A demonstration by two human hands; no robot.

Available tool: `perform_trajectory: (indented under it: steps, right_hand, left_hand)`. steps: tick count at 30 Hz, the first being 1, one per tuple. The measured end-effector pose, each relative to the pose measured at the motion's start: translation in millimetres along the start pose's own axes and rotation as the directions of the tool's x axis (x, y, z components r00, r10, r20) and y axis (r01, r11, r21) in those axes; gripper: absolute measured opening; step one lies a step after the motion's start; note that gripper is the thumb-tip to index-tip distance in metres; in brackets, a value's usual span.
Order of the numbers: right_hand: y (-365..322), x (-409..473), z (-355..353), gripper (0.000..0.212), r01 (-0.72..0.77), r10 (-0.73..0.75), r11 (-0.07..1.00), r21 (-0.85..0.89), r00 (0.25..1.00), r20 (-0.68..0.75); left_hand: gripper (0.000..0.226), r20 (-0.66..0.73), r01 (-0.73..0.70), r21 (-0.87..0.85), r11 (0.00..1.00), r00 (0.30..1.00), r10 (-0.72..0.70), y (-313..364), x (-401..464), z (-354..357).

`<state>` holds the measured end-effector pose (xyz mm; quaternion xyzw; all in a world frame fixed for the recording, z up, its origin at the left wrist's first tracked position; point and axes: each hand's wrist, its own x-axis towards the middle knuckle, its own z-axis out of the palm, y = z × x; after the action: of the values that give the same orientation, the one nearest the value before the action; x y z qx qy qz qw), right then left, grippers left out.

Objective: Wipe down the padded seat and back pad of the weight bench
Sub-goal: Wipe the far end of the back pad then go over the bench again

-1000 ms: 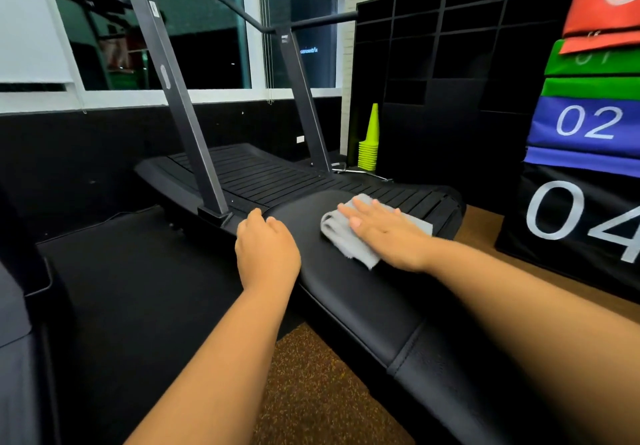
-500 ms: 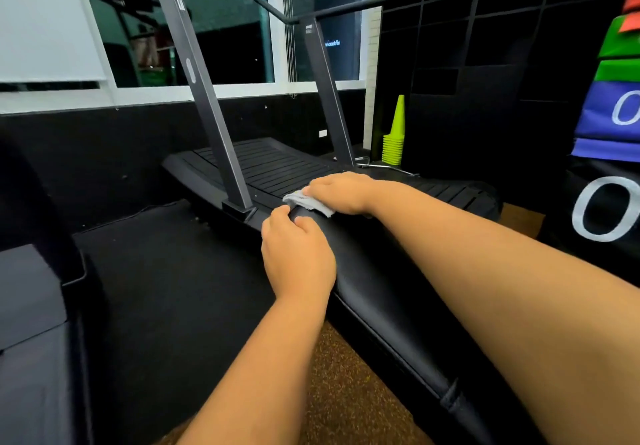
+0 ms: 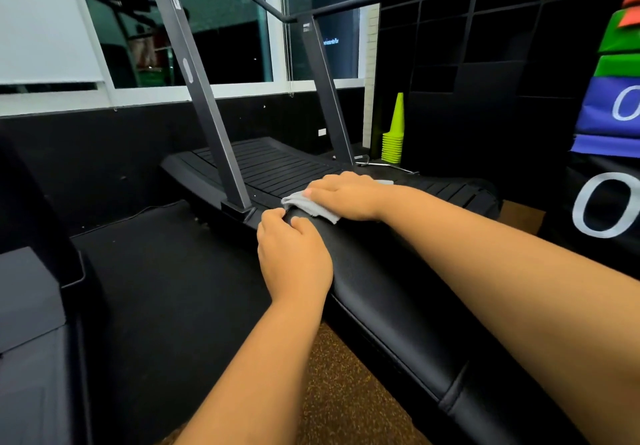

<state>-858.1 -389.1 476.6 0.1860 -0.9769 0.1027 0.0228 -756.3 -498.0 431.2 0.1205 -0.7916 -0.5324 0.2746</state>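
Gym flooring fills the lower part of the view: a black rubber mat (image 3: 166, 299) at 9 o'clock and speckled brown flooring (image 3: 343, 389) at 6 o'clock. Dark windows (image 3: 180, 21) run along the wall at 11 o'clock. Below them stands a curved slat-belt treadmill (image 3: 273, 167) with grey uprights, its near end just beyond the far end of the weight bench. A stack of lime-green cones (image 3: 394, 136) sits on the floor at 1 o'clock, beside black wall shelving (image 3: 485, 46).

A black padded bench pad (image 3: 391, 292), the surface being cleaned, runs from the centre down towards 5 o'clock, with a seam crossing it near the lower right. The left hand (image 3: 294, 257) rests on the pad's left edge near its far end, fingers curled over the rim, gripping only the pad. Just past it, at 12 o'clock from that hand, a grey cloth (image 3: 311, 207) lies on the far end of the pad. The right hand (image 3: 346, 195) lies flat on the cloth with fingers together, pressing it onto the pad. Stacked coloured numbered soft boxes (image 3: 616, 105) stand at 3 o'clock.
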Motion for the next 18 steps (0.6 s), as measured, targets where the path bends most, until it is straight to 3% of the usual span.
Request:
perform_trajectory:
  steps: [3,11,18]
  right_hand:
    - [-6.4,-4.1,1.3,0.043,0.065,-0.065,0.998,0.010,0.998,-0.010]
    - [21.5,12.9,-10.3,0.058,-0.199,0.197,0.979,0.043,0.979,0.051]
    - [41.1,-12.5,-7.5,0.059,-0.354,0.361,0.923,0.150,0.932,-0.023]
  left_hand:
    - [0.033,-0.005,-0.001,0.006,1.000,1.000,0.001,-0.1,0.5,0.0]
    - [0.034,-0.010,0.000,0.013,1.000,1.000,0.000,1.3,0.4,0.8]
    - [0.035,0.002,0.007,0.016,1.000,1.000,-0.007,1.2,-0.9,-0.3]
